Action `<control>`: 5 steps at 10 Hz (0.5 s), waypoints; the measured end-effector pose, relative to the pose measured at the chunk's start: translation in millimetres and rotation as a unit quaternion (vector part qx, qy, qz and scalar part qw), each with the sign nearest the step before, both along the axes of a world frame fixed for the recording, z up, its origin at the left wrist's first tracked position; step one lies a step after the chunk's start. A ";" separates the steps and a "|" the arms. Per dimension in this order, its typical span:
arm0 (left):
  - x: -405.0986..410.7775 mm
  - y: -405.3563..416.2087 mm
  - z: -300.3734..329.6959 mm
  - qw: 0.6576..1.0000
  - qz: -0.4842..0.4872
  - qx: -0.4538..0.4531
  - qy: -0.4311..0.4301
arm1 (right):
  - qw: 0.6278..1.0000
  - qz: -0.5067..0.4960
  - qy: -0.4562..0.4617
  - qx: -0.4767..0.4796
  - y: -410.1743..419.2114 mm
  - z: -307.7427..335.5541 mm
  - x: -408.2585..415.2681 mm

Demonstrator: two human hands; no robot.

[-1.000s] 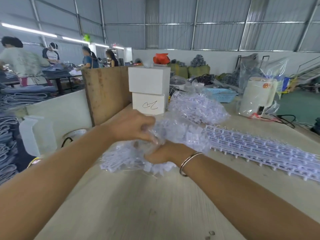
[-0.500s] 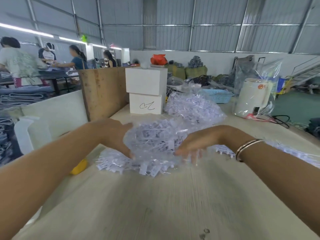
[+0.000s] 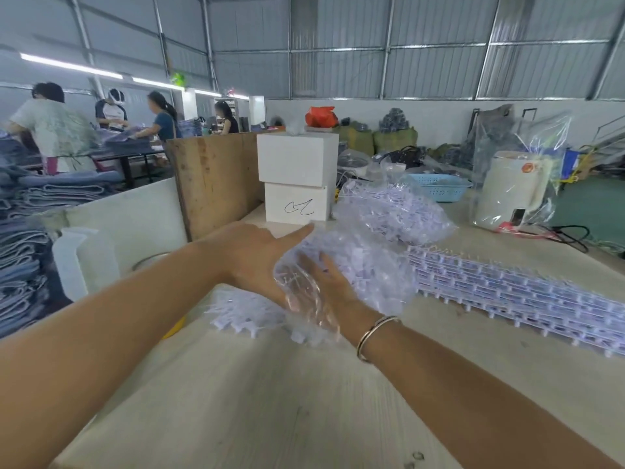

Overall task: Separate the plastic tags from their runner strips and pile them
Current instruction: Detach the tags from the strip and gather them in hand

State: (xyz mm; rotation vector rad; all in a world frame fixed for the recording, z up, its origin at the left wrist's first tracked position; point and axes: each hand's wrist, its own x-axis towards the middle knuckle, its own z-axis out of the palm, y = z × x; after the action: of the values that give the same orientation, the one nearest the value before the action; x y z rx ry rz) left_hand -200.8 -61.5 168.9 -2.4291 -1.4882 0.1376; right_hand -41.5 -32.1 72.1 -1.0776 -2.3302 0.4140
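Both hands meet over a clear crinkly plastic bag (image 3: 355, 265) stuffed with pale lilac plastic tags, near the pale wooden desk's (image 3: 270, 418) left edge. The left hand (image 3: 257, 255) lies against it with fingers nearly straight; the right hand (image 3: 321, 286) sits inside the film, its grip hard to tell. Loose tags (image 3: 243, 313) are heaped beneath; uncut runner strips (image 3: 507, 292) stretch rightward. The bag looks light, soft and slippery, so it is best cradled underneath.
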 end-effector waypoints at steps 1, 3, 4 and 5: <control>-5.6 5.1 -6.5 0.999 0.032 0.003 0.003 | 0.929 0.013 -0.356 0.098 11.0 -0.5 24.4; -6.6 16.2 1.5 0.989 0.116 0.024 0.084 | 0.986 -0.021 -0.152 -0.060 -8.4 71.7 65.8; -7.2 22.1 3.7 0.987 0.103 0.048 0.115 | 0.994 -0.025 -0.099 -0.042 -12.0 101.1 103.8; -11.4 26.6 5.9 0.987 0.103 0.070 0.103 | 0.954 -0.098 -0.282 0.002 -10.8 108.5 130.8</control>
State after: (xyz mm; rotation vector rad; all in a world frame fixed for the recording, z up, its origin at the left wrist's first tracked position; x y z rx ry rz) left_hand -212.2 -34.9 174.8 -2.0804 -1.5922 0.3074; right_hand 89.3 -42.9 180.6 -1.5714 -2.6568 0.0189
